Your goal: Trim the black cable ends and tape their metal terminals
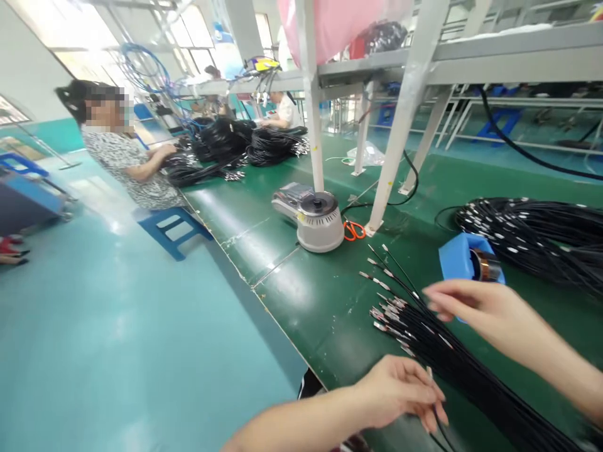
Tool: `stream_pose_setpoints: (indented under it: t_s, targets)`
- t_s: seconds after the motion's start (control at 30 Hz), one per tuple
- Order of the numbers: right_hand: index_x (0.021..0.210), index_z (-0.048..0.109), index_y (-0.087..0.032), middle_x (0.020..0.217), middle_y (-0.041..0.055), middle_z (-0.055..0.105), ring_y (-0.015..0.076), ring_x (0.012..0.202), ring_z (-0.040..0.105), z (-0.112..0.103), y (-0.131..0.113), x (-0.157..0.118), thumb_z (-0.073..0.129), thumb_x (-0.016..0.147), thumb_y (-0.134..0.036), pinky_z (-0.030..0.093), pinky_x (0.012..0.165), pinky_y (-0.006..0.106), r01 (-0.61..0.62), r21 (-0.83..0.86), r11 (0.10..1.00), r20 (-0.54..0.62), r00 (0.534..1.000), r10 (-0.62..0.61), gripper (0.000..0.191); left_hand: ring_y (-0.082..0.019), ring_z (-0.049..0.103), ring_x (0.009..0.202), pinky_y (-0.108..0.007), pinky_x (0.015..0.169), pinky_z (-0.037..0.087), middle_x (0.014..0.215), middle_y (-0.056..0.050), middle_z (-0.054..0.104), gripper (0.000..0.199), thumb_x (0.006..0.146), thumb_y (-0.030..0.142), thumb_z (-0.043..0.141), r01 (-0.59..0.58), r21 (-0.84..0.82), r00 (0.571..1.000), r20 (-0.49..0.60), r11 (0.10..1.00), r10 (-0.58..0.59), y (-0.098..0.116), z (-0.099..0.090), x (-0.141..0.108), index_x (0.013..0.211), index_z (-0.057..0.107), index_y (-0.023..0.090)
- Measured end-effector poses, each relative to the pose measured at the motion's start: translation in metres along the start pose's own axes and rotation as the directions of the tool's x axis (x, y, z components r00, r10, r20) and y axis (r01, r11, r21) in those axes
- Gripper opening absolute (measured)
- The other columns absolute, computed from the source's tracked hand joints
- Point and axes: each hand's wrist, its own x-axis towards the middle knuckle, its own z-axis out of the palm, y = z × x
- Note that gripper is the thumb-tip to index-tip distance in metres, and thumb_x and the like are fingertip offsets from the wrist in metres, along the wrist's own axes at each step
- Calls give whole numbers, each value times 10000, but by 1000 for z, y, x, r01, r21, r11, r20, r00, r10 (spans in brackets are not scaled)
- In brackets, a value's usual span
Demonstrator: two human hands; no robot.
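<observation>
My left hand (pixel 400 390), low in the view over the table's front part, pinches a thin black cable (pixel 439 427) near its pale end. Beside it lies a bundle of black cables (pixel 452 351) with stripped or metal-tipped ends pointing to the far left. Above that bundle is my right hand (pixel 487 309), thumb and fingers drawn together; whether something small is between them cannot be made out. Just behind the right hand stands a blue tape dispenser (pixel 455 257) with an amber tape roll (pixel 488 266), its lower part hidden by the hand.
A round white machine (pixel 320 232) and orange-handled scissors (pixel 355 231) sit by the shelf post (pixel 391 144). Coiled black cables (pixel 527 232) lie at right. Further along the green table (pixel 282 282), a seated co-worker (pixel 127 157) handles cable bundles (pixel 221 141).
</observation>
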Motion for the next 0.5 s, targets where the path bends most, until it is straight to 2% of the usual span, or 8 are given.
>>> stream_pose_setpoints:
  t_s: [0.07,0.1,0.13,0.2,0.27,0.37,0.43,0.5]
  targets:
    - [863,756,-213,748,57,751,181,605,676,42,-59,56,693,866,-373,564,621,306,-24,348,937,104,995,-13,172,-204,646,456,-318,457,493,648,-129,708,580,395,527,945,-30,-22,1000,-4,999,30,-8,-4,6,693,680,106]
    - [852,749,-177,731,47,740,144,574,645,64,-81,83,751,824,-308,538,598,262,-71,498,864,130,992,7,133,-212,643,464,-333,467,492,641,-133,697,608,364,553,941,-9,-23,1000,-11,1000,8,-10,-5,8,684,683,104]
    - [838,736,-148,720,46,735,118,546,621,84,-99,108,778,797,-231,512,575,233,-144,640,755,136,988,74,102,-219,630,457,-351,472,488,616,-133,678,649,312,591,933,13,-17,1000,-13,1000,-13,-11,-5,8,660,680,106]
    - [893,709,-140,756,48,741,94,570,633,121,-123,151,711,869,-205,477,540,186,-175,708,684,127,985,121,70,-234,627,506,-399,541,507,614,-123,661,687,243,596,936,37,23,999,-13,999,-36,-10,-5,6,671,695,115]
    - [896,678,-133,755,61,737,85,576,636,148,-137,182,656,922,-219,409,469,156,-215,747,629,127,975,182,93,-269,655,639,-437,640,521,706,-120,687,678,307,581,936,-23,63,998,-64,998,28,-6,-2,2,793,745,149]
    - [917,656,-117,819,97,729,102,638,651,169,-146,206,653,940,-301,420,471,162,-266,785,560,137,955,262,185,-333,676,883,-462,708,507,899,-141,721,608,582,689,785,-88,65,989,-113,994,95,5,3,2,1004,769,251]
    - [1037,655,-111,970,112,715,141,779,675,174,-147,213,645,946,-353,531,608,226,-295,798,525,150,942,301,259,-355,673,991,-462,695,480,956,-179,718,581,692,739,655,-71,53,994,-81,996,75,15,7,4,1040,775,290]
    - [1193,623,-133,1157,110,665,191,959,667,175,-147,217,624,958,-370,580,797,354,-325,807,493,175,929,326,334,-362,667,1060,-456,694,455,968,-207,712,567,705,734,642,-51,55,999,-15,997,52,23,10,5,1033,786,295]
